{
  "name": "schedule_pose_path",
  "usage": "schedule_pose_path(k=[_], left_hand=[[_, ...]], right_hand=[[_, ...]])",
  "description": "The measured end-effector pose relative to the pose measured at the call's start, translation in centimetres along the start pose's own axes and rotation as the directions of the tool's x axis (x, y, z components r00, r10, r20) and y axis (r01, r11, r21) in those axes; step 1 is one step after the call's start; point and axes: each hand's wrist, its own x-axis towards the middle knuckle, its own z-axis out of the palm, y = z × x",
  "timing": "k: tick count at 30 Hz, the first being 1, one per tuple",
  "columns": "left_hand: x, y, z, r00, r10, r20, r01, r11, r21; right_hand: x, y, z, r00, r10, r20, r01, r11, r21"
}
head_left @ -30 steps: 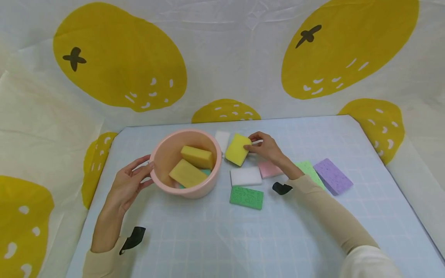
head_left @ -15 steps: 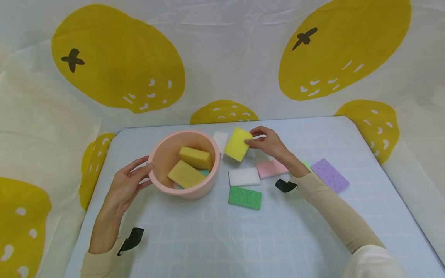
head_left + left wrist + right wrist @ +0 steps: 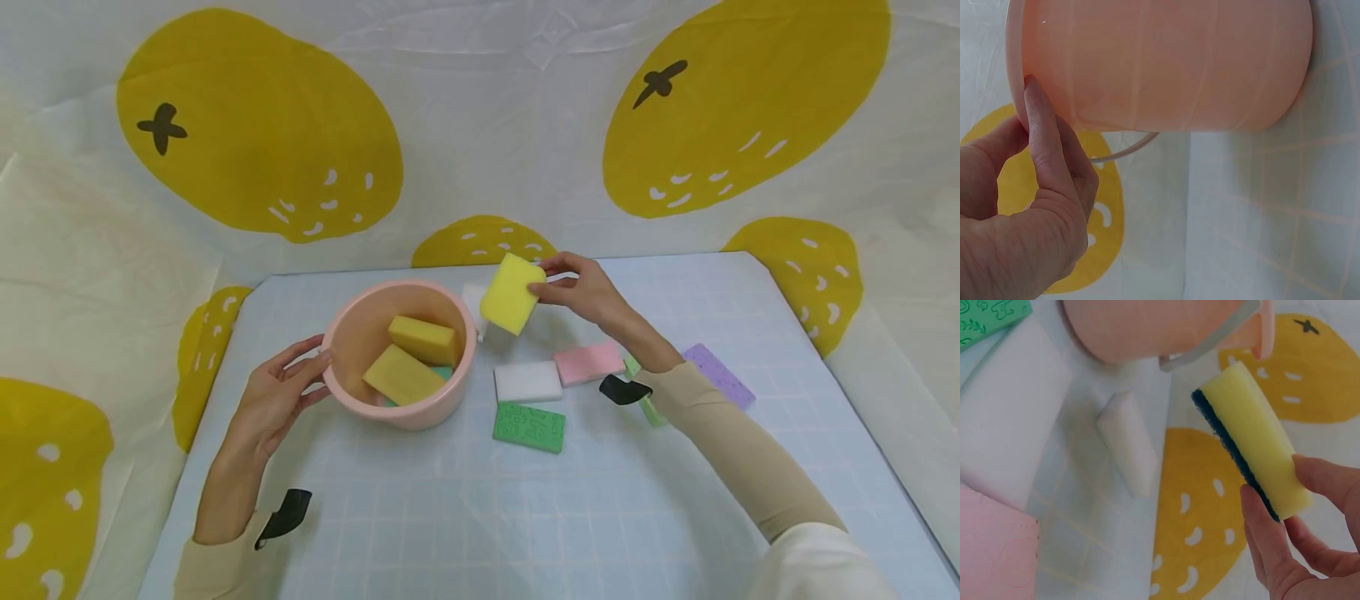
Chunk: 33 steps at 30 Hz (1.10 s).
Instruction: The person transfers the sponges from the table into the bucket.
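Yellow sponge [image 3: 510, 294]: in the head view I find it held off the table [image 3: 420, 517], just right of the pink bucket [image 3: 360, 342], toward the far edge.
Right hand [image 3: 588, 292]: pinches the sponge's right side between thumb and fingers.
Left hand [image 3: 277, 396]: holds the bucket's left rim in a narrow pinch.
Bucket contents: I make out two dull yellow blocks [image 3: 403, 375] and a teal piece [image 3: 444, 372] partly beneath them.
Loose pieces: right of the bucket lie a white sponge [image 3: 528, 382], a green sponge [image 3: 528, 427] nearer, a pink sponge [image 3: 590, 363], then a purple sponge [image 3: 720, 375] farther right.
Rim grip, left wrist view: I see one finger tucked against the outer wall under the lip.
Foam grip, right wrist view: the pinch spans the sponge's thickness, dark scouring layer [image 3: 1235, 453] included; bucket handle [image 3: 1216, 340] is near but apart.
Handling well: I judge a light pinch enough, since foam should give; I'd steady the rim without tilting the bucket, and avoid brushing the handle.
Writing: I can read no brand or label; the green sponge shows only leaf-like embossing.
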Motion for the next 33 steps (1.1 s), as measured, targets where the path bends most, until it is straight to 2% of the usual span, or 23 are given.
schedule_pose_path(k=[17, 33], left_hand=[[0.0, -0.1, 0.0, 1.0, 0.006, 0.002, -0.006, 1.0, 0.0], [0.1, 0.0, -0.1, 1.0, 0.0, 0.009, 0.001, 1.0, -0.015]], right_hand=[[0.0, -3.0, -0.1, 0.997, -0.076, 0.029, 0.072, 0.991, 0.114], [0.5, -5.8, 2.1, 0.987, -0.098, 0.13, 0.068, 0.974, 0.216]])
